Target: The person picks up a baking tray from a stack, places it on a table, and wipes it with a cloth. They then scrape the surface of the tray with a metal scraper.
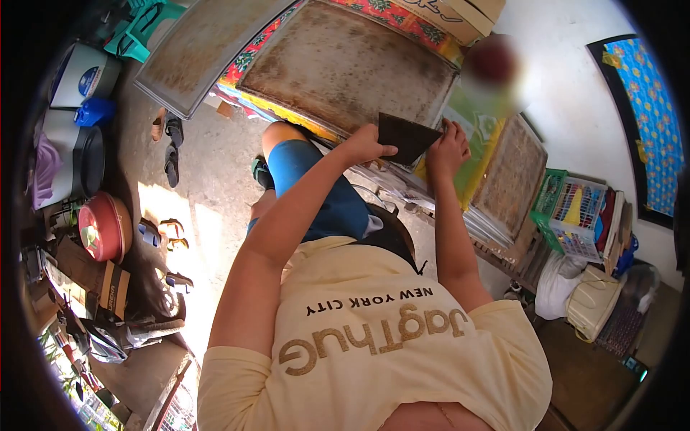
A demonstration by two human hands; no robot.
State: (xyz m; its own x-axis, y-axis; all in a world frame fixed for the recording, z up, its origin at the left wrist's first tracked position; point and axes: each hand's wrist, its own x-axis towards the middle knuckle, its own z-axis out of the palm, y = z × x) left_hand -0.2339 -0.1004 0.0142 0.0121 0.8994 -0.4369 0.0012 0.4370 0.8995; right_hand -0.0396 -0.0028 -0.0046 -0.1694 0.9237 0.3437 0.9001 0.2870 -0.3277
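Both my hands hold up a thin, dark, flat sheet [407, 138] with straight edges, tilted over the front edge of the work table. My left hand [365, 145] is closed on its left side, thumb laid along the lower edge. At the right corner, the fingers of my right hand [447, 149] pinch it. Just beyond the sheet lies a large rectangular metal tray [345, 61] with brown stains on its surface.
Another stained tray [208, 50] stands at the left. Stacked trays [510, 165] sit at the right, near a green basket [550, 190]. A cardboard box [456, 18] is at the back. Slippers [172, 161] and a red basin [104, 226] are on the left.
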